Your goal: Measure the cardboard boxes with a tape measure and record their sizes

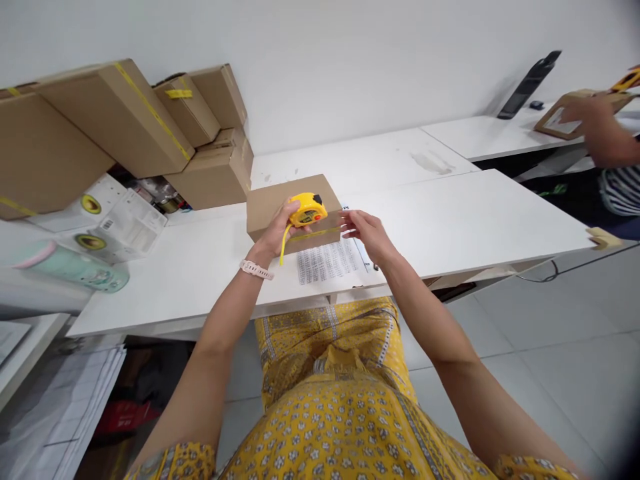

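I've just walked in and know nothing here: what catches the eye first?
A bright yellow tape measure, gripped in the left hand, sits on a small cardboard box at the middle of the white table, its blade running along the box's front edge to the right hand. Big cardboard boxes are stacked at the back left.
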The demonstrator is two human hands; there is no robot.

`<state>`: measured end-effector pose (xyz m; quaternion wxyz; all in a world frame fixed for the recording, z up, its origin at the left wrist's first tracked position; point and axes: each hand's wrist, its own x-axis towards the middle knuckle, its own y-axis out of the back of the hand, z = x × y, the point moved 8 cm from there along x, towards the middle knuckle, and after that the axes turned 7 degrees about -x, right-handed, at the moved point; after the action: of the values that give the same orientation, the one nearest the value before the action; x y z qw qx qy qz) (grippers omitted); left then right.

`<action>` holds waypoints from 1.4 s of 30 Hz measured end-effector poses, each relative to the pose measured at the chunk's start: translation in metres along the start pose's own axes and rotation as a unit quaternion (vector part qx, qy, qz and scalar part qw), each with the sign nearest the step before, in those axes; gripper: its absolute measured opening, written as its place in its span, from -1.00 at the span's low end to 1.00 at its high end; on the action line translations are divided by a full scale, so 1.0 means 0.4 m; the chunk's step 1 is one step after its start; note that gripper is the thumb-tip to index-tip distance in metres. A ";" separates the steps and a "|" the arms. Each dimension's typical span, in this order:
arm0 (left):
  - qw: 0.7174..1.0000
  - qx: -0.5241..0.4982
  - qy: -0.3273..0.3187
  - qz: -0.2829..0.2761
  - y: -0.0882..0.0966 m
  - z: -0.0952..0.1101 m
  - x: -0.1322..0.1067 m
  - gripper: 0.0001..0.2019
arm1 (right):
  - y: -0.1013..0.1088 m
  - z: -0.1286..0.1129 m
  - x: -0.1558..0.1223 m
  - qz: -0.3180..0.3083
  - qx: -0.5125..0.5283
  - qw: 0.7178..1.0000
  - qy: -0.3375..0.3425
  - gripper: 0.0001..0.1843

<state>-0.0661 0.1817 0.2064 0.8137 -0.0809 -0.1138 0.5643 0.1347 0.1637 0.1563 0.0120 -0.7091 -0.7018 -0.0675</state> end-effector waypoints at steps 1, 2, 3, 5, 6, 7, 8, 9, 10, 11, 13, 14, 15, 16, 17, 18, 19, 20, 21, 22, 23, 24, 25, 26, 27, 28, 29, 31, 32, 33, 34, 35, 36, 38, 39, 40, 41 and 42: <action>1.000 -0.007 0.007 -0.003 -0.008 0.000 -0.002 -0.51 | -0.040 -0.022 0.012 -0.049 0.037 0.998 -0.031 -0.48; 1.000 -0.010 0.010 -0.002 -0.011 0.000 -0.003 -0.51 | -0.071 -0.039 0.022 -0.083 0.062 0.993 -0.057 -0.44; 1.000 -0.012 0.011 0.000 -0.008 0.001 -0.005 -0.51 | -0.094 -0.051 0.030 -0.106 0.078 0.988 -0.081 -0.42; 1.000 -0.018 0.015 0.002 0.006 0.003 -0.010 -0.50 | -0.127 -0.063 0.040 -0.131 0.087 0.981 -0.115 -0.42; 1.000 -0.020 0.018 0.002 0.015 0.005 -0.013 -0.50 | -0.140 -0.066 0.045 -0.139 0.085 0.979 -0.126 -0.42; 1.000 -0.020 0.023 0.002 0.026 0.009 -0.016 -0.50 | -0.154 -0.068 0.051 -0.147 0.081 0.977 -0.134 -0.43; 0.999 -0.018 0.028 0.003 0.038 0.015 -0.018 -0.51 | -0.167 -0.073 0.061 -0.154 0.079 0.975 -0.136 -0.43; 0.999 -0.015 0.031 0.005 0.052 0.025 -0.020 -0.52 | -0.177 -0.080 0.075 -0.158 0.080 0.975 -0.134 -0.43; 0.999 -0.013 0.030 0.009 0.070 0.039 -0.021 -0.53 | -0.182 -0.089 0.095 -0.156 0.084 0.976 -0.128 -0.44; 0.999 -0.012 0.026 0.016 0.094 0.058 -0.021 -0.54 | -0.180 -0.098 0.121 -0.147 0.089 0.978 -0.121 -0.45; 0.999 -0.018 0.015 0.043 0.161 0.102 -0.021 -0.56 | -0.151 -0.114 0.186 -0.111 0.090 0.984 -0.104 -0.50; 0.998 -0.022 0.010 0.062 0.205 0.125 -0.023 -0.57 | -0.126 -0.117 0.221 -0.087 0.085 0.988 -0.097 -0.53; 0.996 -0.024 0.010 0.084 0.254 0.145 -0.026 -0.59 | -0.097 -0.116 0.255 -0.063 0.075 0.991 -0.090 -0.58; 0.994 -0.023 0.015 0.103 0.305 0.162 -0.031 -0.61 | -0.068 -0.109 0.284 -0.043 0.066 0.993 -0.087 -0.63; 0.992 -0.021 0.024 0.121 0.358 0.174 -0.037 -0.62 | -0.040 -0.095 0.307 -0.024 0.055 0.994 -0.090 -0.68; 0.990 -0.019 0.035 0.136 0.408 0.181 -0.044 -0.63 | -0.015 -0.074 0.324 -0.008 0.040 0.994 -0.099 -0.71; 0.988 -0.018 0.044 0.148 0.456 0.185 -0.052 -0.64 | 0.004 -0.048 0.333 0.005 0.021 0.994 -0.111 -0.73; 0.985 -0.019 0.050 0.162 0.501 0.186 -0.060 -0.64 | 0.018 -0.022 0.337 0.014 -0.004 0.992 -0.122 -0.72; 0.982 -0.021 0.058 0.177 0.542 0.183 -0.067 -0.65 | 0.025 0.003 0.336 0.019 -0.035 0.991 -0.130 -0.69; 0.979 -0.024 0.064 0.191 0.578 0.178 -0.073 -0.66 | 0.026 0.025 0.333 0.023 -0.065 0.989 -0.132 -0.66; 0.976 -0.027 0.071 0.202 0.607 0.171 -0.077 -0.67 | 0.022 0.043 0.330 0.025 -0.092 0.987 -0.131 -0.63; 0.975 -0.031 0.078 0.208 0.630 0.163 -0.080 -0.68 | 0.015 0.056 0.328 0.028 -0.111 0.985 -0.128 -0.60; 0.973 -0.034 0.084 0.212 0.648 0.155 -0.080 -0.70 | 0.006 0.066 0.328 0.032 -0.123 0.984 -0.125 -0.59; 0.972 -0.036 0.088 0.216 0.662 0.148 -0.079 -0.72 | -0.003 0.073 0.330 0.035 -0.129 0.983 -0.124 -0.58; 0.971 -0.037 0.089 0.220 0.673 0.142 -0.077 -0.73 | -0.011 0.077 0.333 0.038 -0.132 0.983 -0.125 -0.59; 0.970 -0.038 0.090 0.225 0.682 0.138 -0.075 -0.74 | -0.017 0.081 0.339 0.041 -0.133 0.982 -0.127 -0.61; 0.968 -0.037 0.091 0.229 0.687 0.134 -0.073 -0.75 | -0.021 0.083 0.344 0.044 -0.136 0.981 -0.129 -0.63; 0.967 -0.037 0.092 0.235 0.691 0.127 -0.069 -0.75 | -0.024 0.086 0.354 0.049 -0.144 0.979 -0.134 -0.65; 0.967 -0.038 0.093 0.234 0.688 0.125 -0.067 -0.74 | -0.023 0.088 0.357 0.050 -0.149 0.978 -0.135 -0.65; 0.968 -0.041 0.093 0.230 0.682 0.122 -0.064 -0.73 | -0.022 0.090 0.359 0.052 -0.154 0.977 -0.136 -0.64; 0.969 -0.042 0.093 0.225 0.674 0.120 -0.062 -0.71 | -0.021 0.093 0.360 0.052 -0.159 0.977 -0.136 -0.63; 0.970 -0.043 0.093 0.218 0.665 0.118 -0.060 -0.69 | -0.021 0.095 0.360 0.053 -0.164 0.976 -0.135 -0.62; 0.972 -0.039 0.092 0.212 0.654 0.117 -0.058 -0.68 | -0.022 0.098 0.359 0.052 -0.168 0.975 -0.134 -0.61; 0.974 -0.026 0.091 0.206 0.634 0.116 -0.054 -0.65 | -0.028 0.103 0.358 0.050 -0.176 0.974 -0.134 -0.60; 0.974 -0.018 0.092 0.205 0.626 0.115 -0.052 -0.64 | -0.031 0.105 0.359 0.048 -0.179 0.973 -0.135 -0.60; 0.975 -0.012 0.092 0.203 0.619 0.114 -0.049 -0.63 | -0.035 0.107 0.359 0.046 -0.181 0.973 -0.135 -0.59; 0.975 -0.007 0.093 0.200 0.612 0.114 -0.046 -0.62 | -0.039 0.109 0.360 0.045 -0.184 0.972 -0.135 -0.59; 0.976 -0.003 0.095 0.197 0.607 0.113 -0.042 -0.62 | -0.041 0.110 0.361 0.044 -0.187 0.972 -0.135 -0.59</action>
<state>-0.3029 0.2511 0.1849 0.6934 -0.1571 -0.0193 0.7030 0.1225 0.3121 0.1278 -0.2124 -0.7313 -0.6403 -0.1008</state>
